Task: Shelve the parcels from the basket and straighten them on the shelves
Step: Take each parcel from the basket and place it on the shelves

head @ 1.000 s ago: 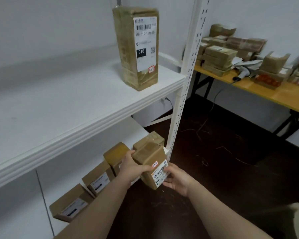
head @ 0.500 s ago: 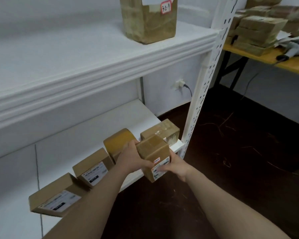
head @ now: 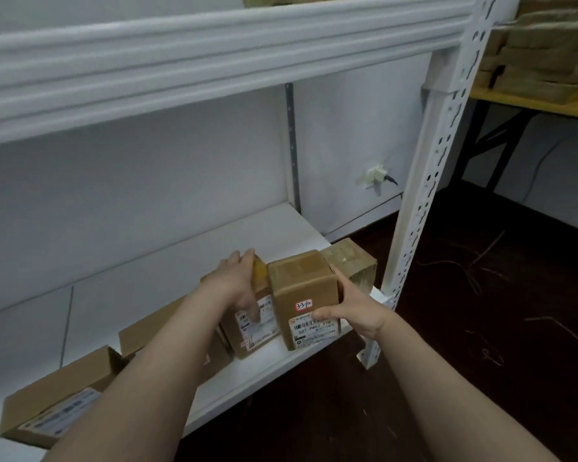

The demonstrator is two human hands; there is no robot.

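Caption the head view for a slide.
Right hand grips a brown cardboard parcel on the white shelf; left hand holds its taped neighbour.

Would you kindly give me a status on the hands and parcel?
Left hand grips next parcel. Right hand grips parcel, on lower shelf. Taped parcel close on its right.

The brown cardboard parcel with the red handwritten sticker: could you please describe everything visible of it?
The brown cardboard parcel is an upright box, tape across its top, with a handwritten sticker and white barcode label on its front. It stands at the lower white shelf's front edge, beside a labelled brown parcel that the left hand holds. The right hand grips its right side, thumb on the front.
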